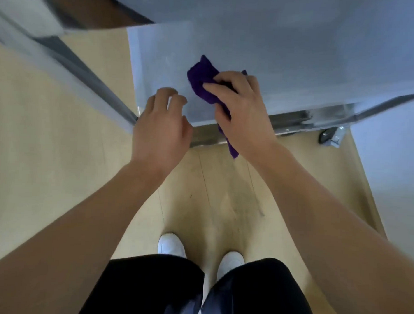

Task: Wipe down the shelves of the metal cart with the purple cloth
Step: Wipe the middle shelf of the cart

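Left hand (162, 122), center frame: fingers loosely curled, empty; contact with metal cart (289, 122) unclear. Right hand (240, 111) clutches purple cloth (204, 84) on top shelf (298, 54), tail hanging off front edge. Risk: unbraced cart rolls on caster (328, 136), right of frame, when pushed.

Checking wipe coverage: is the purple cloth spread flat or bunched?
Bunched: the purple cloth is crumpled in the right hand on the grey metal cart shelf, one end hanging past its front edge.

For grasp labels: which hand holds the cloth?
The right hand grips the cloth on the shelf; the left hand holds nothing, loosely curled at the shelf's edge.
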Available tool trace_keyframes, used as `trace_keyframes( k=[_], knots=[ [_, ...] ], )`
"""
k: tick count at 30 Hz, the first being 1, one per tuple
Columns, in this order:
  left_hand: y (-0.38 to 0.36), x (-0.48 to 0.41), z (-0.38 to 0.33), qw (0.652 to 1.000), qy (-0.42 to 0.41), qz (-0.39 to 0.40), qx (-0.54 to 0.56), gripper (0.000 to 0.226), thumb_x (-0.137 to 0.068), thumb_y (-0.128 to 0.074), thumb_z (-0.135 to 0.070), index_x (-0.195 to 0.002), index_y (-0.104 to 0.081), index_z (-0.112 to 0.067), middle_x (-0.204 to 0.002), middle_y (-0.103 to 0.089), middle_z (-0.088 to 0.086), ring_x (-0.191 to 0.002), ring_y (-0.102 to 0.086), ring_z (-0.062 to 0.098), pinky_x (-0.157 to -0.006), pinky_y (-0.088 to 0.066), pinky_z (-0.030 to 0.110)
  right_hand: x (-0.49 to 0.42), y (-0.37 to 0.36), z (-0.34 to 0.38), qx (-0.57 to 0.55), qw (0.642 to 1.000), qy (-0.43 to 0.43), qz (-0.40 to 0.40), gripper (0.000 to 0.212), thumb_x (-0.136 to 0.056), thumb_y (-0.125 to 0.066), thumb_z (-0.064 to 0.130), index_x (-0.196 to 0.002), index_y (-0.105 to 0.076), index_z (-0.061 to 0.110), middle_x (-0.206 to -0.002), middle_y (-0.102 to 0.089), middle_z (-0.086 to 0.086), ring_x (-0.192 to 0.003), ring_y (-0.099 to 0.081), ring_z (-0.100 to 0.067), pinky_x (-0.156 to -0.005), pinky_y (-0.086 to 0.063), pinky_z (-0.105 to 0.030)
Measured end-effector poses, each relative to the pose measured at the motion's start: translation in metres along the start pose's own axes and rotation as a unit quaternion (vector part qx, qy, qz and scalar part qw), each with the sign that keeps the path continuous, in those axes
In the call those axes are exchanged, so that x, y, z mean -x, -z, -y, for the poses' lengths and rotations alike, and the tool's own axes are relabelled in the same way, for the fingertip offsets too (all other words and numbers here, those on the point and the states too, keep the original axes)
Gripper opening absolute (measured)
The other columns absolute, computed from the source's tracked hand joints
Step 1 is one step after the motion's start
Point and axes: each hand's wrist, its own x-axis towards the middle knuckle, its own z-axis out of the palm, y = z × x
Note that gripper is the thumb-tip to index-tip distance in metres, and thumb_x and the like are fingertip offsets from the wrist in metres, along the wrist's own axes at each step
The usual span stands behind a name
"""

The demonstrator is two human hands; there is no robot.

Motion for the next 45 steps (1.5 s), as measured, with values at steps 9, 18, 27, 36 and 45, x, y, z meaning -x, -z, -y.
trace_keyframes(
  k=[9,18,27,36,45],
  knots=[
    [-0.047,0.012,0.033,0.989,-0.036,-0.138,0.026,0.017,-0.096,-0.055,-0.01,-0.105,-0.067,-0.003,-0.111,-0.06,0.011,-0.09,-0.06,0.027,-0.062,-0.05,0.034,-0.05,-0.046,-0.016,0.022,0.972,0.186,0.143,0.04,-0.094,-0.05,0.009,-0.13,-0.061,0.021,-0.136,-0.054,0.005,-0.126,-0.046,-0.02,-0.103,-0.036,-0.039],
    [-0.067,0.023,0.042,0.971,-0.049,-0.232,0.007,0.021,-0.096,-0.056,-0.008,-0.113,-0.07,-0.007,-0.104,-0.063,0.013,-0.095,-0.057,0.033,-0.076,-0.051,0.039,-0.101,-0.075,-0.001,0.003,0.987,0.094,0.132,0.041,-0.101,-0.04,0.016,-0.142,-0.048,0.02,-0.154,-0.035,0.004,-0.142,-0.029,-0.011,-0.11,-0.018,-0.016],
    [-0.057,0.024,0.035,0.979,-0.006,-0.202,0.022,0.019,-0.096,-0.056,-0.016,-0.098,-0.069,-0.003,-0.096,-0.06,0.011,-0.087,-0.057,0.03,-0.071,-0.052,0.04,-0.053,-0.061,0.016,-0.041,0.977,0.151,0.147,0.037,-0.099,-0.043,0.005,-0.129,-0.062,0.016,-0.14,-0.054,0.004,-0.13,-0.046,-0.007,-0.108,-0.032,-0.016],
    [-0.053,0.014,0.027,0.982,0.021,-0.186,-0.031,0.027,-0.097,-0.05,-0.015,-0.08,-0.069,-0.006,-0.084,-0.052,0.008,-0.076,-0.05,0.026,-0.062,-0.033,0.03,-0.07,-0.077,0.013,-0.007,0.993,0.09,0.072,0.039,-0.097,-0.037,0.002,-0.127,-0.061,0.011,-0.137,-0.055,-0.002,-0.123,-0.051,-0.018,-0.101,-0.041,-0.035],
    [-0.047,0.005,0.013,0.982,0.059,-0.154,-0.086,0.027,-0.1,-0.038,-0.017,-0.09,-0.061,-0.008,-0.095,-0.054,0.007,-0.086,-0.053,0.027,-0.065,-0.034,0.031,-0.069,-0.071,-0.007,-0.021,0.989,0.125,0.075,0.039,-0.1,-0.039,0.008,-0.135,-0.056,0.015,-0.144,-0.049,0.003,-0.128,-0.047,-0.014,-0.104,-0.037,-0.025]
  ],
)
